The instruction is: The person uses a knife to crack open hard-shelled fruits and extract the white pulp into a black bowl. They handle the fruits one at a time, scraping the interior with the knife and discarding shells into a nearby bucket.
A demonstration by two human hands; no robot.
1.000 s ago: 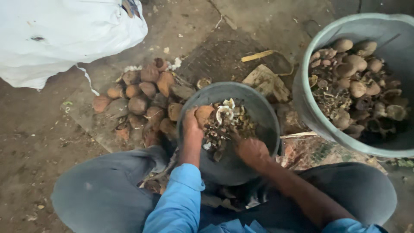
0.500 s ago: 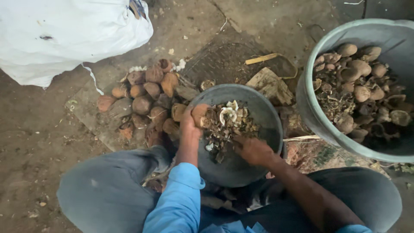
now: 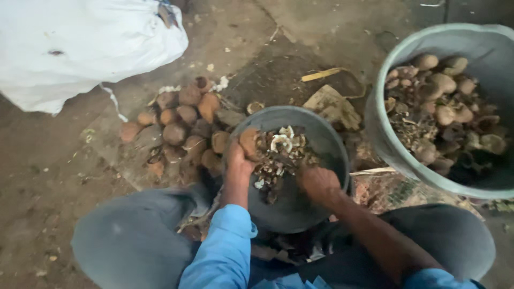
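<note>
A grey round pan (image 3: pixel 326 136) sits between my knees, holding brown husk scraps and pale white pieces (image 3: pixel 281 147). My left hand (image 3: pixel 238 160) grips a round brown nut (image 3: pixel 249 142) at the pan's left rim. Over the scraps in the pan, my right hand (image 3: pixel 318 182) has its fingers curled; whether it holds anything is hidden. A pile of several brown nuts (image 3: pixel 179 131) lies on the ground just left of the pan.
A large grey tub (image 3: pixel 391 144) at the right holds more nuts and husk debris. A white sack (image 3: pixel 80 43) lies at the upper left. Flat broken pieces (image 3: pixel 332 104) rest on the dirt behind the pan. My grey-trousered knees (image 3: pixel 128 241) flank the pan.
The view has shifted slightly. My hands stay in the pan, the right one has drifted a little to the right; the left keeps its nut.
</note>
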